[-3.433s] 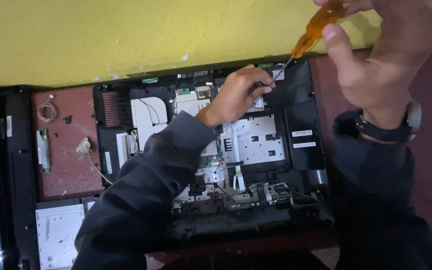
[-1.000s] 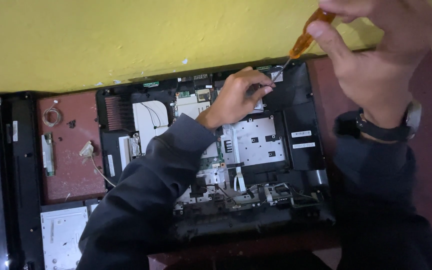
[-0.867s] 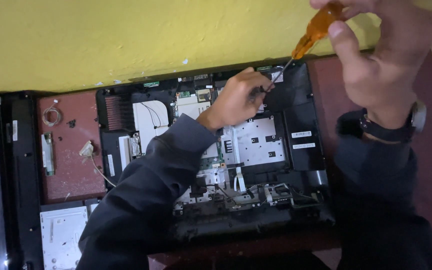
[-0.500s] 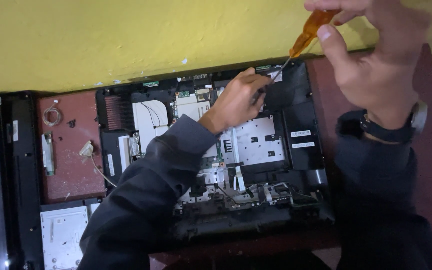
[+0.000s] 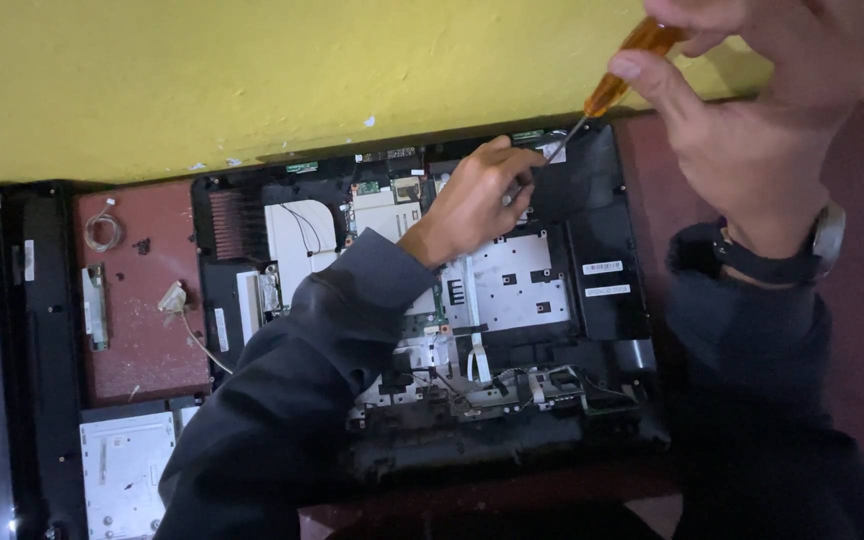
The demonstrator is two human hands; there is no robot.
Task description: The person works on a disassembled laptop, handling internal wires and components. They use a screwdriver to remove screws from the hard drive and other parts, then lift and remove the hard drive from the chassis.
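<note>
The right hand [image 5: 752, 130] pinches the orange screwdriver [image 5: 620, 75] at its handle to spin it. The left hand [image 5: 477, 195], fingers closed around the shaft, steadies the tip on the opened laptop [image 5: 607, 300].

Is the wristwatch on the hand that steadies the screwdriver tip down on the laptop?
No, the wristwatch sits on the right hand gripping the orange screwdriver handle; the left hand at the tip is bare.

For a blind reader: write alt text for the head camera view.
The right hand holds an orange-handled screwdriver angled down to the far edge of an opened laptop chassis, where the left hand steadies its tip. Loose parts lie on the red-brown table to the left, below a yellow wall.
</note>
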